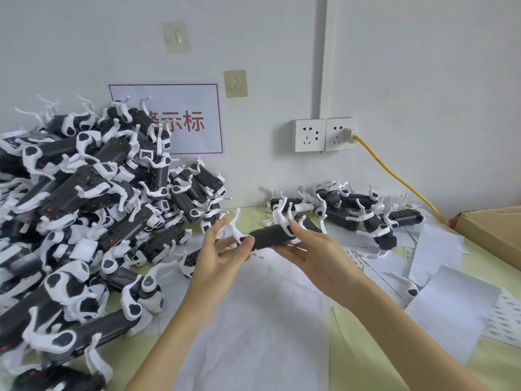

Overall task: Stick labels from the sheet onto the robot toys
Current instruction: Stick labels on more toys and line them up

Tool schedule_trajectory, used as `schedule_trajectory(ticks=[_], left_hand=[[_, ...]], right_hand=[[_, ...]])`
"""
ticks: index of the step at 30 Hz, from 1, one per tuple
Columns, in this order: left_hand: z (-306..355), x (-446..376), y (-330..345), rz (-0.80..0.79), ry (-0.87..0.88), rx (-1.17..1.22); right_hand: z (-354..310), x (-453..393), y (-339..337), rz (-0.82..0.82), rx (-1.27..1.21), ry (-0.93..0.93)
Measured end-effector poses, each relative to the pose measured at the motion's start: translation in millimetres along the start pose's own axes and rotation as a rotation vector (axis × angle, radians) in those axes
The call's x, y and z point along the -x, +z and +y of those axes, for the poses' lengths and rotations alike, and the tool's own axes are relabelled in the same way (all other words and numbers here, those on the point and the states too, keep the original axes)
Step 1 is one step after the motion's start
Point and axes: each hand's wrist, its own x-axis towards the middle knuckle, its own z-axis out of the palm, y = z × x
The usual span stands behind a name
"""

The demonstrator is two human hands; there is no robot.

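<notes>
Over the table [324,371] | both hands grip one robot toy [269,235]: left hand [222,251] pinching its white leg, right hand [313,252] cradling the body | big pile [84,210] left, likely unlabelled; smaller group [352,213] right | label sheet [504,320] far right.

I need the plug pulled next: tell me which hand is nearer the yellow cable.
Right. The right hand holds the toy toward the side where the yellow cable hangs; the left hand is farther away, beside the big pile.
</notes>
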Motion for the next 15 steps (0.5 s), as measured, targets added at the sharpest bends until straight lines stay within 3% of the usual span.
schedule_trajectory(ticks=[3,8,12,15], left_hand=[[-2.7,-4.8,-2.9,-0.016,-0.045,0.113],[-0.9,0.8,7.0,-0.043,-0.144,0.368],[-1.8,6.5,7.9,-0.169,-0.197,0.218],[2.9,4.7,2.6,-0.161,-0.17,0.106]], right_hand=[[0.2,4.6,1.8,-0.061,0.087,-0.014],[9.1,5.9,9.1,-0.018,0.121,-0.037],[18.5,8.5,17.6,0.024,0.376,-0.089],[15.8,6.6,12.3,0.033,0.249,-0.032]])
